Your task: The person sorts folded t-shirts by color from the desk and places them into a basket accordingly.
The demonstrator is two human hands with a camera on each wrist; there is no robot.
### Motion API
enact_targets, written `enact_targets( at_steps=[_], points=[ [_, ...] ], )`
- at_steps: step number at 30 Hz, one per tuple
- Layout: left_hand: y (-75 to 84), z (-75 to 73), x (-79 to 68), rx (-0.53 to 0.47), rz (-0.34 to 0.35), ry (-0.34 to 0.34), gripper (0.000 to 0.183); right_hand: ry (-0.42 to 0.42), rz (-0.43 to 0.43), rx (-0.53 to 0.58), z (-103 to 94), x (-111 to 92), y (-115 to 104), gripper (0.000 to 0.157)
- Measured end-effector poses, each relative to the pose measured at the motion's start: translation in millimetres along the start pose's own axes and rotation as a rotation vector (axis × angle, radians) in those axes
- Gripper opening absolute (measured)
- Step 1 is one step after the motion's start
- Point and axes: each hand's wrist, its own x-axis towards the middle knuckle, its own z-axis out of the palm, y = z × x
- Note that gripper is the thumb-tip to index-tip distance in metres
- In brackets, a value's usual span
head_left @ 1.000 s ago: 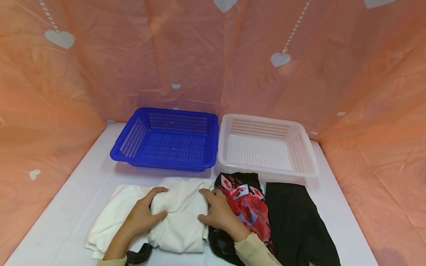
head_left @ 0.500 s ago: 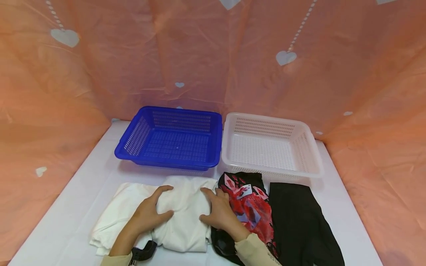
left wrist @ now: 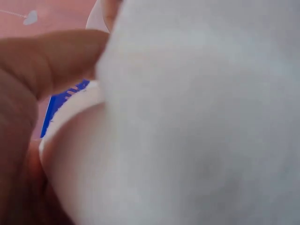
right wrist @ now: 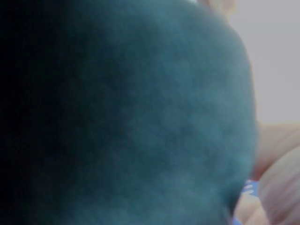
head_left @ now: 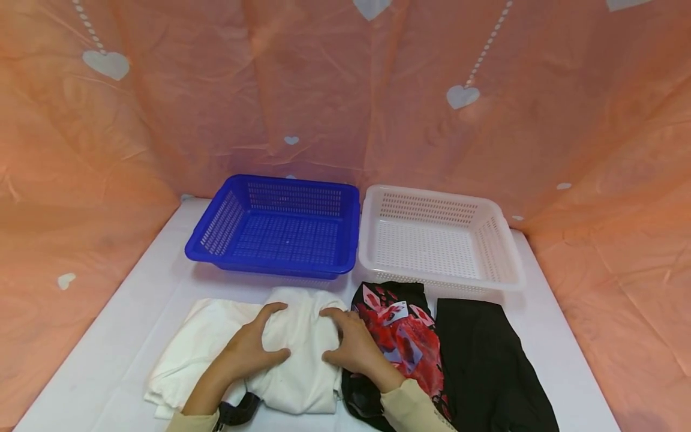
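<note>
A folded white garment [head_left: 305, 366] lies on the table in the head view, bunched up between two hands. My left hand [head_left: 249, 353] grips its left side, thumb and index finger over the top; the other fingers are tucked out of sight. From the right, my right hand [head_left: 356, 348] holds the opposite side the same way. White cloth [left wrist: 201, 122] fills most of the left wrist view, with the thumb lying against it. A blurred dark surface [right wrist: 154, 117] covers much of the right wrist view, beside part of the right hand.
Another folded white garment [head_left: 186, 348] lies at left. To the right are a black garment with a red floral print [head_left: 412, 345] and a plain black garment [head_left: 480, 354]. Behind stand a blue basket [head_left: 281, 264] and a white basket [head_left: 439, 277], against an orange curtain [head_left: 324, 90].
My left hand has moved rightward, closer to the right hand, and the white garment is squeezed narrower with a deeper crease. The head view has shifted slightly.
</note>
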Motion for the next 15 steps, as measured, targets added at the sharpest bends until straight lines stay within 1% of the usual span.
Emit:
enact_targets(
  at_steps=[4,5,10,15],
  points=[
    [1.3,0.2,-0.1,-0.031,0.02,-0.013,0.082,-0.037,-0.014,0.136,0.3,1.3,3.3,0.069],
    [1.5,0.5,0.2,-0.034,0.023,-0.016,0.082,-0.045,-0.013,0.156,0.4,1.6,3.5,0.068],
    [1.4,2.0,1.6,-0.07,0.056,-0.03,0.082,-0.089,-0.012,0.205,1.2,1.2,2.1,0.061],
    [0.1,2.5,-1.3,-0.166,0.08,-0.022,0.08,-0.097,-0.036,0.245,-0.6,-0.3,1.6,0.06]
  ],
)
